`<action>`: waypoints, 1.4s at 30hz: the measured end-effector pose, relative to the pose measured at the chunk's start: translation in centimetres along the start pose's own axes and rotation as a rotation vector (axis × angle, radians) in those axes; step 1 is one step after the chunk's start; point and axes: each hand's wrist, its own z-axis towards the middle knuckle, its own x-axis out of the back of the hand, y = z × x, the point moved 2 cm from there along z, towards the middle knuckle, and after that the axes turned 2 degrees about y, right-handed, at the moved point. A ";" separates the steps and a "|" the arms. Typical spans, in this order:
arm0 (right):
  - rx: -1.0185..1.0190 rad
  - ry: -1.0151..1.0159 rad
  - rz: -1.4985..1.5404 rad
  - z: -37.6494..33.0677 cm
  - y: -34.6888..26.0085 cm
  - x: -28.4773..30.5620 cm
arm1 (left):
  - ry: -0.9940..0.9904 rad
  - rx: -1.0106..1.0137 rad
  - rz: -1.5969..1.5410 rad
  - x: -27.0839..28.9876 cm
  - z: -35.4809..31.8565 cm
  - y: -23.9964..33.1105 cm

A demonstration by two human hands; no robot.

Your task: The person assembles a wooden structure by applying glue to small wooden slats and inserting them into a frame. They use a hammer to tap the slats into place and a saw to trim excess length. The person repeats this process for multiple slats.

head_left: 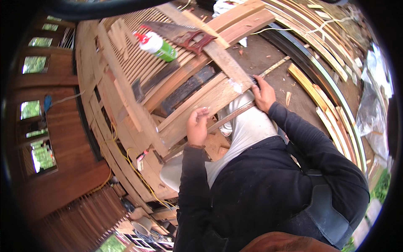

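A wooden frame of joined planks (201, 107) lies across my lap, with a pale smear at its right corner. My left hand (198, 127) is over the near plank, its fingers loosely bent and the thumb apart, with nothing visible in it. At the right corner my right hand (263, 95) is closed around a small dark piece, mostly hidden by the fingers. Along the frame's near side runs a long rusty bar (231, 117), which looks like a bar clamp. A handsaw (184, 38) with a reddish handle and a white-and-green bottle (157, 46) with a red cap lie beyond.
Wooden slats (126, 63) spread behind the frame at the left. Thick beams (247, 23) lie at the far right, and long boards (327, 46) curve along the right side. A yellow cord (140, 178) trails over planks at the left. Plastic sheeting (375, 113) hangs at the right edge.
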 end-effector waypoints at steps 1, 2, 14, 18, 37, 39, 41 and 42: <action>-0.013 -0.003 0.003 0.0 0.4 0.1 | 0.011 0.105 -0.199 1.0 -0.8 -0.7; -0.021 -0.014 0.011 0.1 0.5 0.0 | 0.011 0.122 -0.310 1.7 -1.6 -1.2; -0.024 -0.091 0.015 0.6 3.2 -0.4 | 0.315 0.293 -0.746 4.4 -9.9 -6.0; -0.010 -0.086 0.053 0.9 3.1 -0.4 | 0.448 0.328 -0.851 4.7 -11.3 -7.2; -0.018 -0.132 0.033 1.6 3.9 -0.6 | 0.735 0.335 -1.304 7.2 -8.3 -6.1; -0.028 -0.142 0.010 1.5 3.4 -0.3 | 0.756 0.344 -1.364 7.0 -7.8 -6.6; -0.016 -0.136 0.026 1.5 3.4 -0.4 | 0.804 0.346 -1.443 6.8 -7.3 -6.9; -0.010 -0.134 0.035 1.5 3.4 -0.4 | 0.819 0.331 -1.448 6.6 -7.0 -7.6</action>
